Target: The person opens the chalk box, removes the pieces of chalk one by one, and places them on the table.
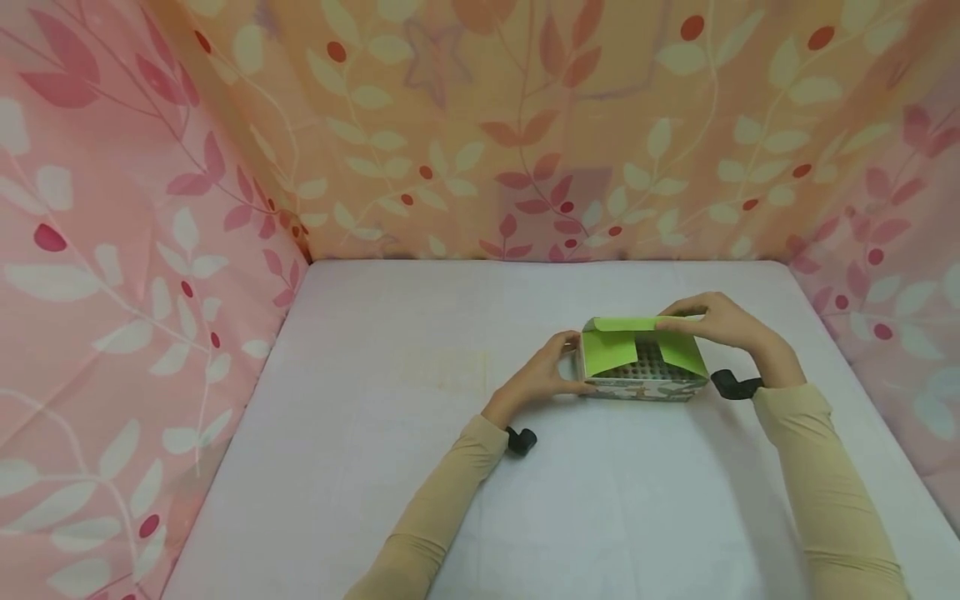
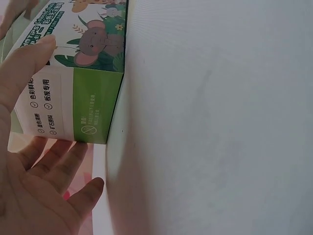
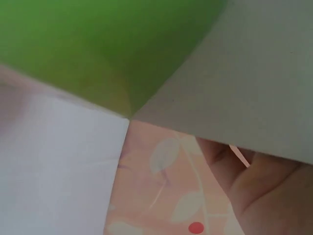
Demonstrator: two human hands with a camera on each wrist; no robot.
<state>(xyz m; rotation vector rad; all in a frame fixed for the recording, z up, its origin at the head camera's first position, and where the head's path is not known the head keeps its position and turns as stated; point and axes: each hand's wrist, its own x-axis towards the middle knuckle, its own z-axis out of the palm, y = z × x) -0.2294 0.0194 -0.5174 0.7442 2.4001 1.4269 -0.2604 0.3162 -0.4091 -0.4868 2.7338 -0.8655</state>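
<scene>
A small cardboard chalk box (image 1: 637,390), printed with an elephant and lettering, stands on the table toward the right. Its green-lined lid (image 1: 618,324) is raised, and the side flaps lean inward. Between them, rows of small round ends (image 1: 651,362) show inside. My left hand (image 1: 542,372) grips the box's left end, thumb on the printed front and fingers at the back, as the left wrist view also shows. At the lid's right part, my right hand (image 1: 723,322) pinches the edge between thumb and fingers. In the right wrist view the lid's pale outer face (image 3: 244,83) hides its fingertips.
The white-covered table (image 1: 337,467) stretches around the box. An orange floral curtain (image 1: 465,167) hangs behind it, with pink floral curtains (image 1: 112,250) at both sides. Black wrist mounts (image 1: 522,441) sit at both sleeves.
</scene>
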